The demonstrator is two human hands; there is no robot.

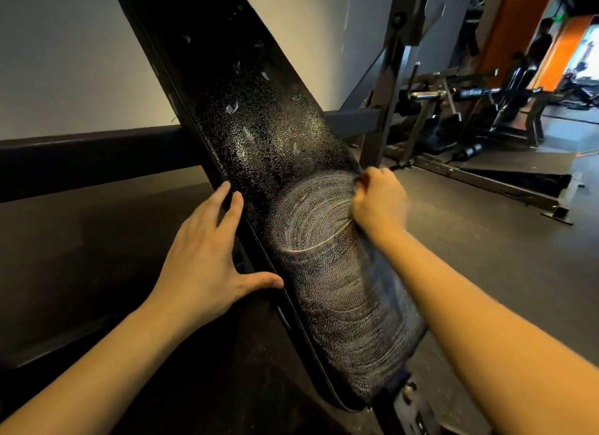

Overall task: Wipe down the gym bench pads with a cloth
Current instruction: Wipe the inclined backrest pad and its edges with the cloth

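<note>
Plainly, left hand (204, 256) lies flat on the bench pad (275, 136) edge — right hand (377, 201) curled, contents unclear.

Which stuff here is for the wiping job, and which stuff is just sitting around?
For the job:
- wet bench pad
- left hand, resting flat on the pad's edge
- right hand, curled at the other edge; the cloth isn't clearly visible

Just sitting around:
- metal frame behind the pad
- chrome bar
- orange wall

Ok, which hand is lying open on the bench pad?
The left hand, fingers straight, rests on the bench pad; the right hand is curled in a fist at its right edge.
</note>
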